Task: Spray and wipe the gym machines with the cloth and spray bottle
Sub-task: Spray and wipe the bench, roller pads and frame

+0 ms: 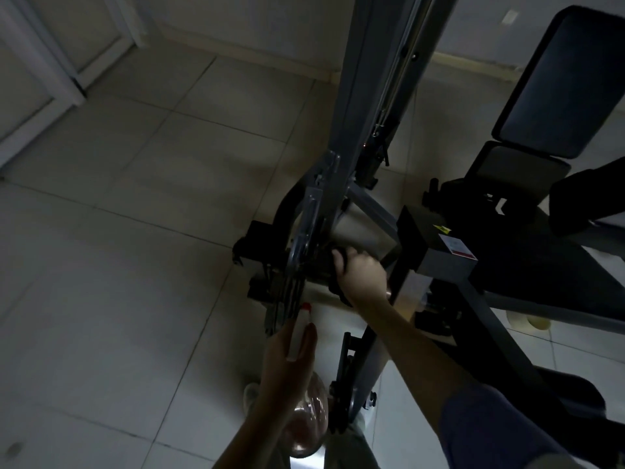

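- Right hand (pixel 360 274): fingers curled around the dark cloth (pixel 339 292), pressed low on the gym machine frame (pixel 436 262), frame centre.
- Left hand (pixel 287 363): wrapped around the spray bottle (pixel 301 328), lower centre; its long axis points up-frame toward the cloth.
- Right hand is nearer the machine.

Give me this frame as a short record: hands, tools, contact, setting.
left hand: grips the spray bottle, nozzle toward the machine's lower frame
right hand: holds a dark cloth, apparently pressed on the low part of the gym machine
bottle: clear body, white head, red tip
bench pad: black, to the right, untouched
floor: pale tiles
lighting: dim, fine detail hard to read
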A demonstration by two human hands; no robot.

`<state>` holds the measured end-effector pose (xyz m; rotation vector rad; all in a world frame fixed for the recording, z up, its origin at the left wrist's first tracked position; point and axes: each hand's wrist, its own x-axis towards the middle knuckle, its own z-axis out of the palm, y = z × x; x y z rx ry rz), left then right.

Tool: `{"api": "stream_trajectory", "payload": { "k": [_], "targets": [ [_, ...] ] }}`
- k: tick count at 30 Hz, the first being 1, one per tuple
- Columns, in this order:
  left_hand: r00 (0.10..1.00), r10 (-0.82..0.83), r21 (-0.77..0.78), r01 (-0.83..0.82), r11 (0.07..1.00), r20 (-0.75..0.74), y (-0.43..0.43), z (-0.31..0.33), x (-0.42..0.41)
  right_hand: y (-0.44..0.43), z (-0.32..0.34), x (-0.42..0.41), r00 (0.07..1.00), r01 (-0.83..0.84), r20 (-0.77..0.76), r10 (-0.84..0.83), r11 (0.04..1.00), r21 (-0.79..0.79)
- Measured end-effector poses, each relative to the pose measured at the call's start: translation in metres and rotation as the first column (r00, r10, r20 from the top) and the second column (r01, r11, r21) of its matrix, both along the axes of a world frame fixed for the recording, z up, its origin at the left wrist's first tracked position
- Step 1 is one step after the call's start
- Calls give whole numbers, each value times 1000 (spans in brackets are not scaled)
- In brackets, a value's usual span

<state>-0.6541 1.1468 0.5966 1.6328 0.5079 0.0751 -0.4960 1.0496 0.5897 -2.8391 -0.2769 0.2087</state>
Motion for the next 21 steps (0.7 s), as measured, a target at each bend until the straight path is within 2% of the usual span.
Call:
{"api": "stream_trajectory", "payload": {
  "k": [3,5,8,10,14,16,17,19,20,21],
  "targets": [
    [1000,1,3,-1,1000,0,4,-2,-4,2,9,17,927,302,-272,-257,943,138],
    [1000,-24,17,24,1000,16,5,-3,-6,0,9,17,899,352,-340,-277,918,183],
    [999,-46,15,45,999,17,7,-2,-5,-8,-1,-5,977,143,-186,-102,965,220],
    [997,-74,14,74,997,0,6,-3,-5,-16,-10,-13,992,63,-117,-39,974,216],
    [997,-76,6,76,997,16,4,2,-3,-12,-13,-12,997,71,9,-73,988,136],
    [997,-78,25,78,997,4,6,3,-1,-4,-8,-3,982,187,-46,-182,969,163],
    [995,-95,41,95,995,3,7,4,-1,-2,-4,4,949,300,-160,-273,935,188],
    [990,-138,64,137,988,2,9,3,0,-1,5,17,783,568,-447,-433,790,231],
    [990,-143,69,144,987,-8,10,2,0,-2,7,20,722,648,-514,-463,713,268],
    [990,-143,61,144,988,-13,11,2,-1,-2,10,19,703,692,-526,-478,631,350]
  ]
}}
